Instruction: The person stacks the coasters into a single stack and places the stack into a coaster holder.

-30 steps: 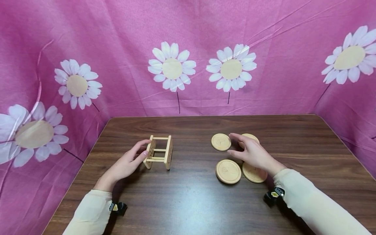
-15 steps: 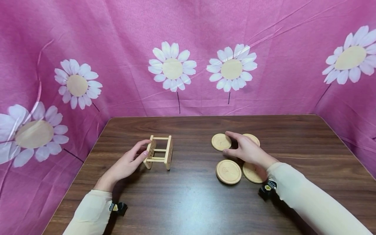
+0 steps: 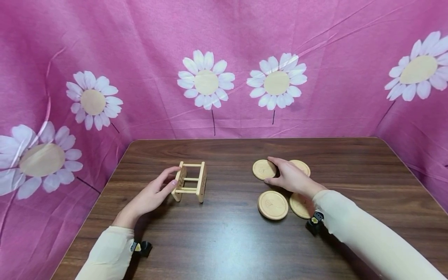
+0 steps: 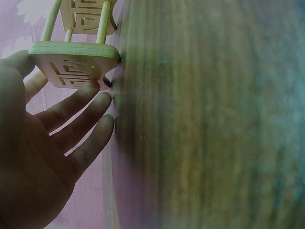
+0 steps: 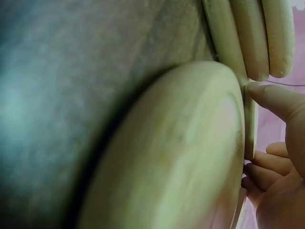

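Evidently, the left hand (image 3: pixel 150 196) has a loose grip, fingers just touching a smooth wooden rack (image 3: pixel 190 179): two slotted panels, at least three round rods. To its right on the wood-grained table (image 3: pixel 231 241), four pale wooden discs (image 3: pixel 272 206) show; the right hand (image 3: pixel 292 175) is at the far pair, clasping or not, I cannot tell.

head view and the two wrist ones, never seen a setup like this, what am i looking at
No machine here, just a person working bare-handed. The wide picture comes from a camera worn on the head; the tilted close-ups come from small cameras on the wrists. On the dark table sit a small wooden rack and several wooden discs. The left hand touches the rack's left side. The right hand is at the back left disc; whether it grips it, I can't tell.
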Demonstrator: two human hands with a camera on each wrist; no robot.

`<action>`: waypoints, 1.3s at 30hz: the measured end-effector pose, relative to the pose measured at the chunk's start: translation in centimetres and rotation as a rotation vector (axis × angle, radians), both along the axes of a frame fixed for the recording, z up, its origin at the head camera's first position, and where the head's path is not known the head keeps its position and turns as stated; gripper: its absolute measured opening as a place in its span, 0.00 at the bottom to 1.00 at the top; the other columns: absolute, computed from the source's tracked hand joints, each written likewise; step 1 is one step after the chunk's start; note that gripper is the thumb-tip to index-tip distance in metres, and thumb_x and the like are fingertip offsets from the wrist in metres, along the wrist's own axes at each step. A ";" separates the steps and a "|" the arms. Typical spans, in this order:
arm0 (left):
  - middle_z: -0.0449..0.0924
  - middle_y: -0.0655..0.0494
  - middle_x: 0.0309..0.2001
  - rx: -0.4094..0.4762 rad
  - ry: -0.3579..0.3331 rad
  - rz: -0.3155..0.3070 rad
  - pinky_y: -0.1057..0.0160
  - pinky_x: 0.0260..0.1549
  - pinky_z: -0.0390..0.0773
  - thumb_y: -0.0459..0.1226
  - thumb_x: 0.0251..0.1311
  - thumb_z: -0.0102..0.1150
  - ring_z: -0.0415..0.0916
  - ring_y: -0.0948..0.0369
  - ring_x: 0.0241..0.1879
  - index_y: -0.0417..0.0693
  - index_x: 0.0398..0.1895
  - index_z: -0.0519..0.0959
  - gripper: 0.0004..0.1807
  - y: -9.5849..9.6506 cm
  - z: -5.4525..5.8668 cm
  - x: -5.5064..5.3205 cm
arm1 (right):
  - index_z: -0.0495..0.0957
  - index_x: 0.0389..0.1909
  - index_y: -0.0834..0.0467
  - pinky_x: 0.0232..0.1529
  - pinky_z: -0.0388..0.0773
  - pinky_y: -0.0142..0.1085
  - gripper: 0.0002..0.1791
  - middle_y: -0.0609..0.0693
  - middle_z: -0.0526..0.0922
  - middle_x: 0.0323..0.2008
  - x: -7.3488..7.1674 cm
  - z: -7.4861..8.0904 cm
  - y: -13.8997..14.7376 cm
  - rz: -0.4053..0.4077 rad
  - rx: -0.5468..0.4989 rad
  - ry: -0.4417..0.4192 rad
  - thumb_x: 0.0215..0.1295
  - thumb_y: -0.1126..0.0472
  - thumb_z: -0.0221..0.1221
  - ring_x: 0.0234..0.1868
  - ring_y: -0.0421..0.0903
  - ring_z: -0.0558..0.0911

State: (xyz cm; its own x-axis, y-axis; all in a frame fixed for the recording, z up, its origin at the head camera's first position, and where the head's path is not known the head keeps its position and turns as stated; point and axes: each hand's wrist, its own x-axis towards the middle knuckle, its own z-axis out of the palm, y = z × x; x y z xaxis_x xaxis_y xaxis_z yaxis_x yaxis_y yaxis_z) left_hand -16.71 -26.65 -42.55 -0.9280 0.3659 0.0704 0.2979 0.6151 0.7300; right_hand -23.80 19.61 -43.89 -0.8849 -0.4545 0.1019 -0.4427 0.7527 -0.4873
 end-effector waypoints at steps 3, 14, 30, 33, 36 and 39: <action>0.83 0.38 0.64 -0.002 -0.002 0.003 0.41 0.63 0.79 0.41 0.86 0.48 0.82 0.44 0.63 0.51 0.81 0.65 0.25 0.0 -0.1 0.0 | 0.68 0.73 0.77 0.72 0.74 0.61 0.44 0.75 0.78 0.68 -0.1 -0.1 -0.2 0.006 0.004 -0.007 0.65 0.56 0.75 0.69 0.70 0.79; 0.83 0.37 0.64 -0.002 -0.001 0.005 0.40 0.63 0.79 0.42 0.86 0.48 0.82 0.43 0.63 0.52 0.81 0.65 0.25 -0.1 -0.2 0.0 | 0.71 0.71 0.76 0.72 0.74 0.61 0.43 0.74 0.79 0.67 -0.2 -0.1 -0.3 -0.009 -0.011 0.005 0.64 0.55 0.76 0.69 0.70 0.79; 0.83 0.37 0.65 0.014 0.001 -0.005 0.39 0.63 0.78 0.41 0.86 0.48 0.82 0.43 0.63 0.51 0.80 0.65 0.25 -0.1 -0.3 0.0 | 0.72 0.71 0.75 0.71 0.74 0.61 0.43 0.72 0.81 0.66 0.5 0.1 0.4 -0.024 -0.050 0.015 0.63 0.56 0.76 0.68 0.69 0.81; 0.83 0.37 0.65 0.016 -0.001 -0.006 0.38 0.63 0.78 0.40 0.86 0.48 0.82 0.44 0.63 0.52 0.81 0.65 0.25 -0.1 -0.2 0.0 | 0.72 0.71 0.74 0.70 0.75 0.61 0.42 0.72 0.82 0.65 0.8 0.4 0.5 -0.023 -0.056 0.030 0.63 0.56 0.77 0.67 0.68 0.81; 0.83 0.37 0.65 0.013 -0.001 -0.003 0.39 0.63 0.78 0.41 0.86 0.48 0.82 0.44 0.63 0.52 0.81 0.64 0.25 -0.1 -0.3 -0.1 | 0.72 0.71 0.74 0.69 0.76 0.61 0.42 0.72 0.82 0.65 1.2 0.8 0.7 -0.016 -0.060 0.037 0.63 0.56 0.77 0.67 0.68 0.82; 0.83 0.38 0.65 0.008 -0.001 0.001 0.40 0.63 0.78 0.41 0.86 0.48 0.82 0.45 0.63 0.52 0.81 0.64 0.25 -0.1 -0.4 -0.1 | 0.72 0.71 0.74 0.69 0.76 0.61 0.42 0.71 0.82 0.66 1.6 1.0 0.9 -0.008 -0.061 0.042 0.63 0.55 0.77 0.67 0.68 0.82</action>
